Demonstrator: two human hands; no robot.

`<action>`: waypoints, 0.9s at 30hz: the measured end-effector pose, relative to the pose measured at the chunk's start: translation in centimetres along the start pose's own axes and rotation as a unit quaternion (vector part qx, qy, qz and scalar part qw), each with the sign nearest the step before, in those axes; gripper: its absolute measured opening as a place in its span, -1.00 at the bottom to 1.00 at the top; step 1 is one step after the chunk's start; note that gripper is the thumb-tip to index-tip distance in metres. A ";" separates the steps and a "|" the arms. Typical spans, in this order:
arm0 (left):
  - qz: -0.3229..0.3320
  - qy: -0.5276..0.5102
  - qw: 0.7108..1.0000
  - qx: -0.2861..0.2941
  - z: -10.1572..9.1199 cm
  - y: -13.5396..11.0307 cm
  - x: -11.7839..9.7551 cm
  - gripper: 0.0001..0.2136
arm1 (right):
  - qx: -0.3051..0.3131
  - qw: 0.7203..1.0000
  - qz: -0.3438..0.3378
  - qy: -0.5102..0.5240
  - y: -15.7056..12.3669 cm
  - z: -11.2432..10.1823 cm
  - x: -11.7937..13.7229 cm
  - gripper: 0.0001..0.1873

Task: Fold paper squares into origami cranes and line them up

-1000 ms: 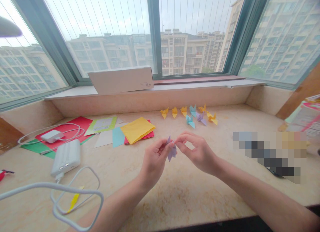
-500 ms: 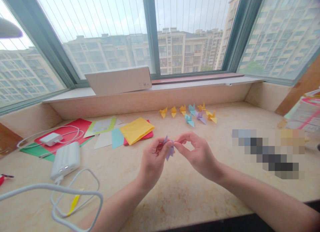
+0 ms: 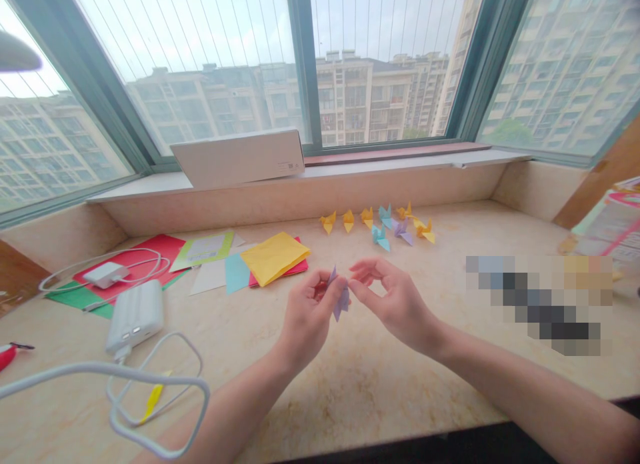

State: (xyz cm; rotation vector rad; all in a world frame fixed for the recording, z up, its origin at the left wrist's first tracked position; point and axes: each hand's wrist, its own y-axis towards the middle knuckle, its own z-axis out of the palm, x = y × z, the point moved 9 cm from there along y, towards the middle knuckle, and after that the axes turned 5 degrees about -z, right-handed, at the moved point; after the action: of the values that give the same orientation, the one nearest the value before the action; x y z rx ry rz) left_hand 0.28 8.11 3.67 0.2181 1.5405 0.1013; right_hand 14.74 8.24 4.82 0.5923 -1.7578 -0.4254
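Note:
A small folded purple paper crane [image 3: 341,307] is pinched between the thumb and fingers of my left hand [image 3: 311,315], above the middle of the counter. One pointed tip of it sticks up past the thumb, and other points hang below. From the right, my right hand [image 3: 395,304] meets the crane's edge with thumb and index fingertips closed in a pinch. Part of the crane is covered by the fingers. Behind the hands stand several finished paper cranes: yellow ones [image 3: 328,222], blue ones [image 3: 381,238] and another purple one [image 3: 403,232].
Left of the hands lie a yellow paper packet [image 3: 275,256] and coloured sheets [image 3: 239,274]. A white power bank [image 3: 135,315] with a looping cable [image 3: 150,374] occupies the near left. A white box [image 3: 240,161] leans by the window. A blurred-out patch covers something at right.
My right index finger has lifted slightly at the crane's edge. The left hand keeps its hold, and the whole view has shifted a little.

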 end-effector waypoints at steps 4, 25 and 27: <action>0.015 -0.001 0.996 -0.083 -1.8 0.3 -0.1 -0.79 | 0.054 0.996 0.073 0.017 -0.4 1.3 -0.8 -0.68; 0.007 -0.008 1.000 0.011 0.3 0.5 1.1 -0.72 | 0.001 0.978 0.126 0.168 0.4 0.9 -3.2 -0.82; -0.006 0.002 1.000 0.013 0.3 0.5 1.2 -0.73 | 0.021 0.979 0.104 0.174 0.4 1.2 -2.6 -0.81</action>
State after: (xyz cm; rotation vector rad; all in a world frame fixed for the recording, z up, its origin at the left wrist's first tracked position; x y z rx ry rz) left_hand 0.61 8.82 2.58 0.2290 1.5483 0.0734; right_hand 14.02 10.10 2.71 0.4735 -1.4747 -0.1275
